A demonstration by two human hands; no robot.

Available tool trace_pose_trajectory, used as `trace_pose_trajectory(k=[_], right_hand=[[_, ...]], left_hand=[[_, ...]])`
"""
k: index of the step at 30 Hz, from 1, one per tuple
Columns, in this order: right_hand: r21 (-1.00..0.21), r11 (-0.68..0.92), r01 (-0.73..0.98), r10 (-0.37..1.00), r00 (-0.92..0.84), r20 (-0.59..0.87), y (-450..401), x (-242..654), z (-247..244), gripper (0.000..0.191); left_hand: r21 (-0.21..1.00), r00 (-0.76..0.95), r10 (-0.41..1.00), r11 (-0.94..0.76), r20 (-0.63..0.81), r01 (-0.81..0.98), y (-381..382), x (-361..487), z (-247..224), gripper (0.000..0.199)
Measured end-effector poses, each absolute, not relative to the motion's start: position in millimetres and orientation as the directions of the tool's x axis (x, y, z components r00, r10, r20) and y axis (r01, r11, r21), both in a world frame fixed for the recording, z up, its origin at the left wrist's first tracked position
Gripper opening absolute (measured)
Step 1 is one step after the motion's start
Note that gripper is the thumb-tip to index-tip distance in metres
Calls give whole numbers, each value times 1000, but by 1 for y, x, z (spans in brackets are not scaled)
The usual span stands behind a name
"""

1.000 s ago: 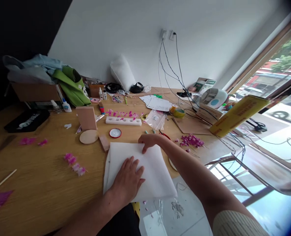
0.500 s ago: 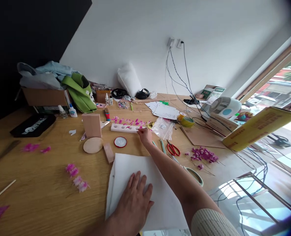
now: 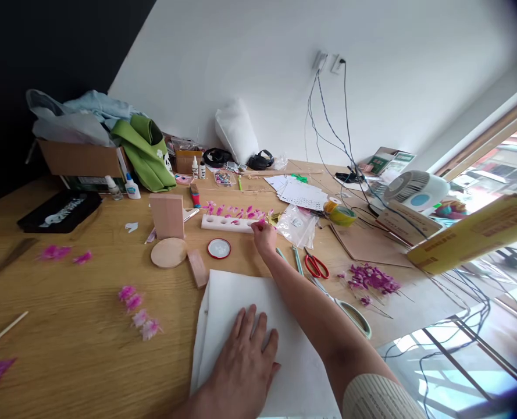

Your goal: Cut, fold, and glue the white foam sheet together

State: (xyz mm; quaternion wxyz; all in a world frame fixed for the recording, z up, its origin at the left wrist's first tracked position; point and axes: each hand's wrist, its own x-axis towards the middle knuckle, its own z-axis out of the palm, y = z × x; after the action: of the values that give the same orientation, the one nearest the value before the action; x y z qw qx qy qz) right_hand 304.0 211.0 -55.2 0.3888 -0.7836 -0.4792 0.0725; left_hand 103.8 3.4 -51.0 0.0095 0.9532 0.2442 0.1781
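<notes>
While the left hand (image 3: pixel 245 364) lies flat with fingers spread on the soft white sheet (image 3: pixel 249 326), the wooden desk (image 3: pixel 66 326) shows its smooth yellow grain all around. Fluffy pink petals (image 3: pixel 138 311) sit to the left. Farther up, the right hand (image 3: pixel 264 235) reaches to the long white block with round holes (image 3: pixel 227 223), its grip pinched narrow on a tiny pink piece (image 3: pixel 261 222) too small to make out. Red scissors (image 3: pixel 316 266) lie close by. Behind, a white fan (image 3: pixel 415 189) and dark wires (image 3: pixel 328 128) hang by the plain white wall (image 3: pixel 262 58).
</notes>
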Motion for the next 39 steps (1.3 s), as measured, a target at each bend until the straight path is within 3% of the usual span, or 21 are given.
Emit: trace_pose_trajectory(k=[5, 11, 15, 26, 39], right_hand=[[-748, -132, 651, 803, 512, 304, 189, 306, -33, 25], [-765, 87, 638, 952, 174, 253, 99, 287, -8, 15], [-677, 129, 724, 963, 71, 259, 59, 274, -10, 15], [-575, 147, 805, 963, 17, 269, 55, 271, -28, 14], [-498, 166, 851, 953, -9, 303, 60, 272, -41, 15]], left_hand=[[125, 813, 490, -870, 314, 476, 2, 104, -53, 41], [130, 798, 496, -866, 341, 483, -1, 103, -60, 40], [174, 792, 504, -863, 343, 474, 1, 105, -59, 40], [299, 769, 580, -809, 269, 506, 2, 102, -50, 41], [296, 780, 575, -812, 248, 504, 3, 103, -53, 44]])
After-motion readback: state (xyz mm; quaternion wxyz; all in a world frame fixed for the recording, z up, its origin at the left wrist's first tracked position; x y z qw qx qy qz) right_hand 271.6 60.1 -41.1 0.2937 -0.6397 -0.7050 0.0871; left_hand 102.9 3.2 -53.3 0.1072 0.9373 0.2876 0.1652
